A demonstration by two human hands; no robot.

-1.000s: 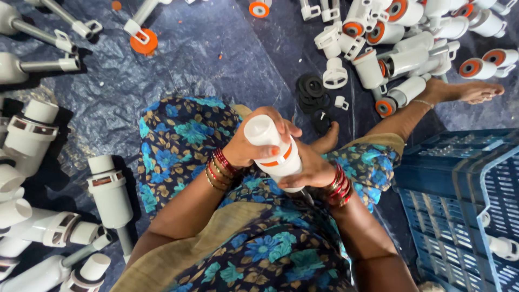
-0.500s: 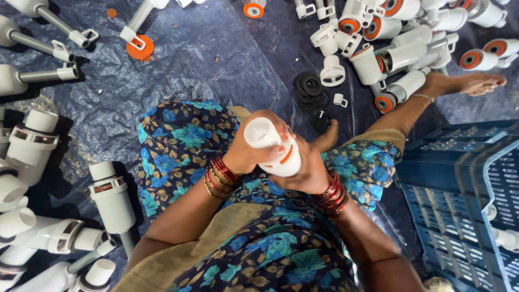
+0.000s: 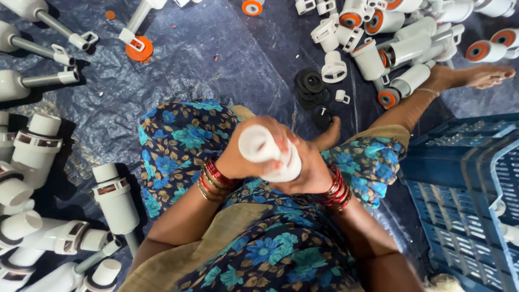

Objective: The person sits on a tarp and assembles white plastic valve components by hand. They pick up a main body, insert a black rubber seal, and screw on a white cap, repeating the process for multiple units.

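The person sits on a dark blue tarpaulin on the floor, both hands raised over the lap. The left hand is clenched around the upper end of a white plastic pipe fitting, and the right hand cups it from below, grasping its lower body. The fitting is blurred, so how its parts meet cannot be told.

Judged from how things lie, the work looks partly done. At the left, 1 group of assembled white fittings with long stems lies on the tarpaulin. At the top right lies a heap of white fittings with orange caps, near a small stack of black rubber rings just beyond the person's knee. A blue plastic crate stands at the right, with little showing inside it. Many loose pieces lie about, so much seems left.
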